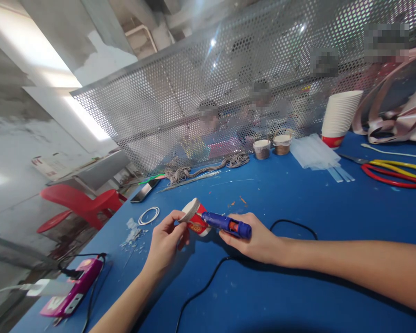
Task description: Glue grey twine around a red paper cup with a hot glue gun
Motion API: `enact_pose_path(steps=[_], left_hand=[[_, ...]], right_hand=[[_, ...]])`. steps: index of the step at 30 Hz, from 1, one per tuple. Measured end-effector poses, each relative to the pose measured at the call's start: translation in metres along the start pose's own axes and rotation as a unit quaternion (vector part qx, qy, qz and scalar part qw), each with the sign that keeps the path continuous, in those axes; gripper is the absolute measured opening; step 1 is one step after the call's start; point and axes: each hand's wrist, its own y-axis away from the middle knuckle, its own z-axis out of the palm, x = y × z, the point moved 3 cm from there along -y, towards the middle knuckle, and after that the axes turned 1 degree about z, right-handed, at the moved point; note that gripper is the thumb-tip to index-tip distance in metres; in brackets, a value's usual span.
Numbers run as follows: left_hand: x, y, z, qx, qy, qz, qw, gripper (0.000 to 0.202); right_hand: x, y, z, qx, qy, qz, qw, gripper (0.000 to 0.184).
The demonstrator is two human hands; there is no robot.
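Note:
My left hand (168, 240) pinches the rim of a red and white paper cup (198, 225), which is tipped on its side above the blue table. A greyish band, perhaps cord, runs along the cup's rim under my fingers. In my right hand (253, 238) is a blue glue gun (225, 224), its nozzle pointing left at the cup near that band. Whether the nozzle touches the cup I cannot tell. A black cable (208, 283) runs across the table below my right hand.
Grey cord (180, 175), a phone (145, 190) and two wrapped cups (262, 149) lie toward the metal mesh. At right are glue sticks in plastic (314, 155), stacked paper cups (340, 115) and scissors (391, 173). A white ring (149, 215) and purple power strip (72, 291) are left.

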Motion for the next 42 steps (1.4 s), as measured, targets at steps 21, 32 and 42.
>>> enact_pose_path(steps=[21, 32, 42], left_hand=[[0.001, 0.0, -0.001, 0.018, 0.015, -0.034, 0.999, 0.01], [0.005, 0.003, 0.006, 0.01, 0.0, -0.026, 1.0, 0.016], [0.009, 0.007, 0.011, 0.04, -0.003, -0.048, 0.998, 0.02]], right_hand=[[0.006, -0.001, -0.004, 0.018, -0.054, 0.05, 0.997, 0.019], [-0.005, 0.004, 0.008, -0.007, 0.002, -0.025, 1.0, 0.022], [-0.005, 0.001, -0.005, 0.07, 0.02, -0.081, 0.994, 0.013]])
